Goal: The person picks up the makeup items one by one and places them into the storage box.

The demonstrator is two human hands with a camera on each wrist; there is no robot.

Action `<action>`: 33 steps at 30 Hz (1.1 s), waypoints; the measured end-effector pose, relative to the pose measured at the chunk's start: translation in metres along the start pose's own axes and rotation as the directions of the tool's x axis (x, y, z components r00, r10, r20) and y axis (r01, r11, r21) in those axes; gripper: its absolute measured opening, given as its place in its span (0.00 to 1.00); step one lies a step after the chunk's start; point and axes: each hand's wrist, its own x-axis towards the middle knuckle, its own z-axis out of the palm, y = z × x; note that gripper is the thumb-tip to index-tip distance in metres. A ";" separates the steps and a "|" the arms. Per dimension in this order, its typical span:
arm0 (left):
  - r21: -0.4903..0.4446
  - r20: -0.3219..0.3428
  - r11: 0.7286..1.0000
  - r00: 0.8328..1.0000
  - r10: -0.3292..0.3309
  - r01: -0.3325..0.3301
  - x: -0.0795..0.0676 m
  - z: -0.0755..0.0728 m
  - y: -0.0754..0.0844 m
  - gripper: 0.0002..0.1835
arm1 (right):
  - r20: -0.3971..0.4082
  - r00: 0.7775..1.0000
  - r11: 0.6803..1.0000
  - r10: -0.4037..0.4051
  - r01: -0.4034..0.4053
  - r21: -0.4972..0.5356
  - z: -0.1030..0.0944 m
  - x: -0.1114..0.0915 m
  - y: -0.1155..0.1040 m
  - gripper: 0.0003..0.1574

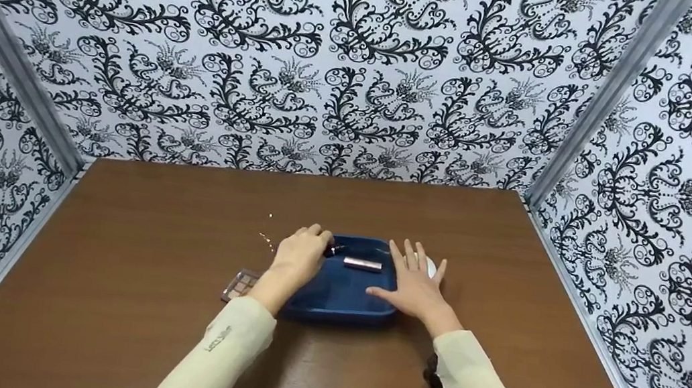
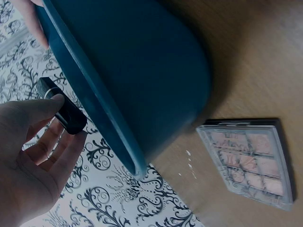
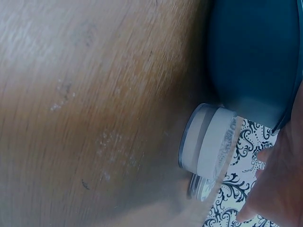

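My left hand (image 1: pixel 300 256) is over the left rim of a blue plastic tray (image 1: pixel 338 296). Between thumb and fingers it pinches a black lipstick tube (image 2: pixel 71 113) with a thin gold ring, just beside the rim in the left wrist view. Inside the tray lies a shiny pinkish tube (image 1: pixel 362 265), toward the back. At the tray's right side, my right hand (image 1: pixel 417 290) has its fingers spread and nothing in its grasp. Only part of that hand shows in the right wrist view, at the right edge.
An eyeshadow palette (image 2: pixel 251 163) with a clear lid lies on the table left of the tray. Right of the tray stands a round white cosmetic jar (image 3: pixel 208 139), with a small clear container (image 3: pixel 202 187) beside it. Patterned walls (image 1: pixel 334 84) enclose the brown table (image 1: pixel 142 246).
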 end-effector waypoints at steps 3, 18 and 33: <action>0.013 0.008 1.000 1.000 0.029 -0.029 0.005 0.004 0.006 0.13 | 0.005 1.000 1.000 0.002 -0.002 0.004 0.000 0.000 0.001 0.68; 0.049 0.137 0.996 0.989 0.063 -0.070 0.014 0.034 0.031 0.11 | 0.009 1.000 1.000 -0.007 0.007 0.005 0.002 -0.001 0.002 0.67; 0.069 0.274 0.995 0.960 0.051 -0.072 0.019 0.056 0.041 0.03 | 0.007 1.000 1.000 0.003 -0.004 0.008 0.000 -0.001 0.001 0.67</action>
